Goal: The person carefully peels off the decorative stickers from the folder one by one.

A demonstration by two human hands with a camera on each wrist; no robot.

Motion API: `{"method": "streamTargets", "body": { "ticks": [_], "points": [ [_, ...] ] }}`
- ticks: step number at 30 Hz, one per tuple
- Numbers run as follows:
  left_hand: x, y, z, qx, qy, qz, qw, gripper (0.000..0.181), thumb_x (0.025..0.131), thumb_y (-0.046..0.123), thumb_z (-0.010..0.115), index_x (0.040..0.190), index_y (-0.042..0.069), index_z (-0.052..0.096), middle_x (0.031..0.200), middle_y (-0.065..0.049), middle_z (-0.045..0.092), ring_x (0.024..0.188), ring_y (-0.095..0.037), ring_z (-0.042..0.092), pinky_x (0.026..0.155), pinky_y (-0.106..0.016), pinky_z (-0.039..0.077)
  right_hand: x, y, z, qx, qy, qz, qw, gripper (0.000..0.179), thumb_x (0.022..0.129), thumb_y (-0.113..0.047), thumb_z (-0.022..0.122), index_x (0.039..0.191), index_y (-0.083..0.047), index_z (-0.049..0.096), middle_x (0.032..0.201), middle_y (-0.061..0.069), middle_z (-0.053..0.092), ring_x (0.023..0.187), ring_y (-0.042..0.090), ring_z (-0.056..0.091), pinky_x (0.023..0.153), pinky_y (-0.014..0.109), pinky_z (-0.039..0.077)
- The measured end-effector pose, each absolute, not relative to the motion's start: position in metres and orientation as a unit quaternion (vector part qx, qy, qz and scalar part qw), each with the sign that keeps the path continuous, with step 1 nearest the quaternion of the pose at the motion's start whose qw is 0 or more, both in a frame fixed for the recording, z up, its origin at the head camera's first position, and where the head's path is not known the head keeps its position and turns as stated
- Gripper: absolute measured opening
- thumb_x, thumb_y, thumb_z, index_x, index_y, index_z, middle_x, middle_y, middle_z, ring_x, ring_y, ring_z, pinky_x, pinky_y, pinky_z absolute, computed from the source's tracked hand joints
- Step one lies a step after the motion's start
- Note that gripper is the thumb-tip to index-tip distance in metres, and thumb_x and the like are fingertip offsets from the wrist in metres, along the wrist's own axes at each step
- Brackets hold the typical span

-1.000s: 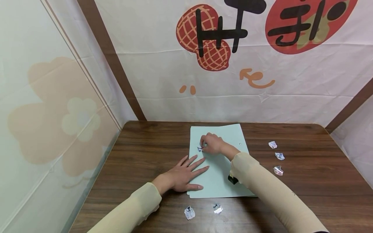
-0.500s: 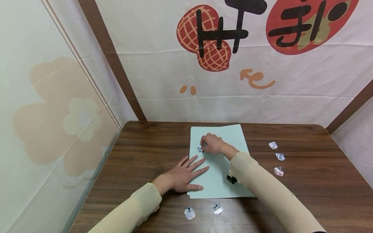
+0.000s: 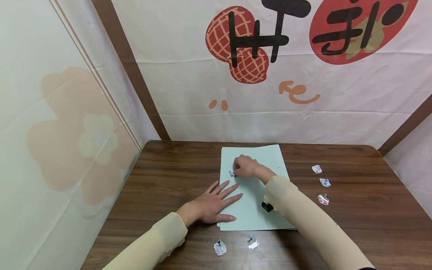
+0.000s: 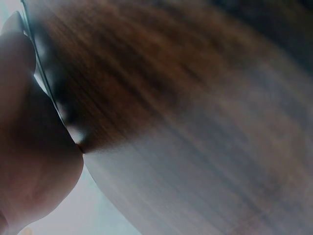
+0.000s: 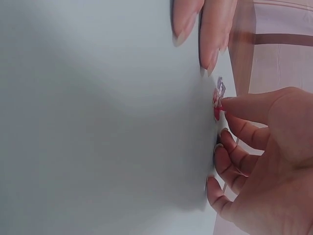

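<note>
A pale green sheet (image 3: 256,210), apparently several layers, lies on the brown table. My left hand (image 3: 214,206) rests flat on its left edge, fingers spread and straight. Over the sheet's upper left, my right hand (image 3: 245,166) has its fingers curled downward. Its thumb and index finger pinch a small crumpled piece of shiny foil (image 5: 218,100), pink and silver in the right wrist view, against the sheet. In the head view only the left part of this foil shows beside the fingertips. The left wrist view catches part of the left hand (image 4: 39,142) at the sheet's edge, blurred.
Right of the sheet, a column of crumpled foil pieces (image 3: 325,182) lies on the table (image 3: 168,168). In front are two more: a left foil piece (image 3: 220,248) and a right foil piece (image 3: 252,243). A black object (image 3: 267,206) shows under the right sleeve. A printed cloth (image 3: 189,127) hangs behind.
My right forearm has shifted slightly left, and the right hand's fingers have closed in a little over the foil piece. My left hand stays in place.
</note>
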State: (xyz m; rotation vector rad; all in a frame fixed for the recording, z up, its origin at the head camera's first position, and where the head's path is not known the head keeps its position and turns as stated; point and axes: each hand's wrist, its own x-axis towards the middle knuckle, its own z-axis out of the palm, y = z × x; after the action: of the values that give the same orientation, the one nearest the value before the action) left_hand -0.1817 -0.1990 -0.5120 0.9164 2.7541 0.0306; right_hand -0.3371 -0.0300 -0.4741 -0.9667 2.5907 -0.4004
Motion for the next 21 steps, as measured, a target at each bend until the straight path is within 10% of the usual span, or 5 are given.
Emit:
{"method": "streamTargets", "body": {
  "ticks": [21],
  "points": [
    [-0.1866, -0.2041, -0.5198, 0.326, 0.938, 0.037, 0.112, 0.076, 0.101, 0.071, 0.034, 0.165, 0.035, 0.014, 0.174, 0.001, 0.001, 0.159, -0.029, -0.002, 0.124, -0.058, 0.004, -0.3378, -0.0316, -0.4719, -0.342, 0.909, -0.155, 0.179, 0.004, 0.097, -0.013, 0.065, 0.101, -0.012, 0.067, 0.094, 0.001, 0.062, 0.078, 0.019, 0.053, 0.076, 0.043, 0.042]
  ]
}}
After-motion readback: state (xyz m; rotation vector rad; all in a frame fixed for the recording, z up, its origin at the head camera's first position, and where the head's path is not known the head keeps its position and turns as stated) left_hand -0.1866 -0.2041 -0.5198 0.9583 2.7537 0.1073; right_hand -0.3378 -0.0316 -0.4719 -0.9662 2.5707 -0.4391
